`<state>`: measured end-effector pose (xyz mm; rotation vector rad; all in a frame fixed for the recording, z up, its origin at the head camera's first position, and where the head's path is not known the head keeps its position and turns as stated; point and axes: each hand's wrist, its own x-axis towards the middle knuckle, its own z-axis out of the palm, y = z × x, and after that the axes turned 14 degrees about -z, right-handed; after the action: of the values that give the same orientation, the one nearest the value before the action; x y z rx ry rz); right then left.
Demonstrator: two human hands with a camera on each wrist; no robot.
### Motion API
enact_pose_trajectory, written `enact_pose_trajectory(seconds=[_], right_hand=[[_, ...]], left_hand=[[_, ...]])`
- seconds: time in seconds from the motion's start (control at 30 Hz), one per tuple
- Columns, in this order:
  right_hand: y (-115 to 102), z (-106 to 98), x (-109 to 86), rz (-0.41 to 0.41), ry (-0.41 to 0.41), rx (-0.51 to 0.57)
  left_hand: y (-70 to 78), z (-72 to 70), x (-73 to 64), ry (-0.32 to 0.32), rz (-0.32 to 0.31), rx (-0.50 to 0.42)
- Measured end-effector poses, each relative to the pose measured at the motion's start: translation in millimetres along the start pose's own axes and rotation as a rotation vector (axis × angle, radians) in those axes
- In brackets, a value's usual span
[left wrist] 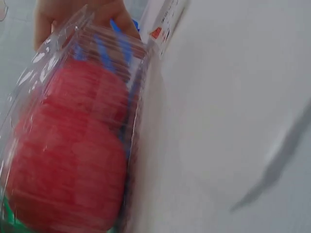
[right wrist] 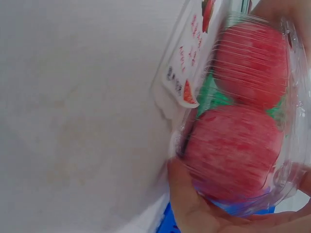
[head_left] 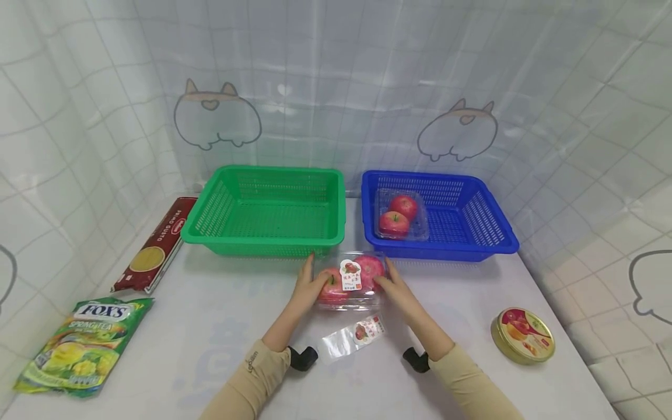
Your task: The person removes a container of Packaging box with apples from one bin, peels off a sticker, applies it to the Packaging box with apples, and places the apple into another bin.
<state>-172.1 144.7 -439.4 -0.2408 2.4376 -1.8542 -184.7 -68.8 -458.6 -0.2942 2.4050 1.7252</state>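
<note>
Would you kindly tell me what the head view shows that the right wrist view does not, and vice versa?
Only the head view shows the FOX'S bag, red packet, tin and second apple pack in the blue basket. Only the right wrist view shows ribbing in the plastic of the held apple pack. Both show that pack with two apples, the left hand, the right hand, and parts of the blue basket and green basket.

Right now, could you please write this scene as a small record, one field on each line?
left hand: grips left end of apple box
right hand: grips right end
box contents: two apples
green basket: behind the box, leftward
blue basket: holds second box with two more apples
between forearms: clear strip with apple picture
left side: red packet, green bag
right side: round tin
</note>
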Motion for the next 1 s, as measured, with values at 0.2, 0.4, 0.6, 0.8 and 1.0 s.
enact_pose_trajectory(seconds=[0.2, 0.4, 0.6, 0.8, 1.0], right_hand=[[-6.6, 2.9, -10.8, 0.005, 0.015, -0.044], [-25.7, -1.3, -22.5, -0.018, 0.016, -0.102], [-46.6, -9.5, -24.0, -0.062, 0.013, -0.085], [-59.6, -22.0, -12.7, -0.101, 0.096, -0.003], [-67.9, -27.8, 2.7, -0.139, 0.165, 0.055]], left_hand=[[2.9, 2.2, -15.4, -0.018, -0.032, -0.115], [21.5, -4.5, -38.5, -0.012, -0.067, -0.205], [39.8, -17.5, -52.2, -0.039, -0.092, -0.269], [50.3, -32.4, -59.0, -0.18, -0.154, -0.508], [49.9, -38.0, -60.4, -0.323, -0.153, -0.619]])
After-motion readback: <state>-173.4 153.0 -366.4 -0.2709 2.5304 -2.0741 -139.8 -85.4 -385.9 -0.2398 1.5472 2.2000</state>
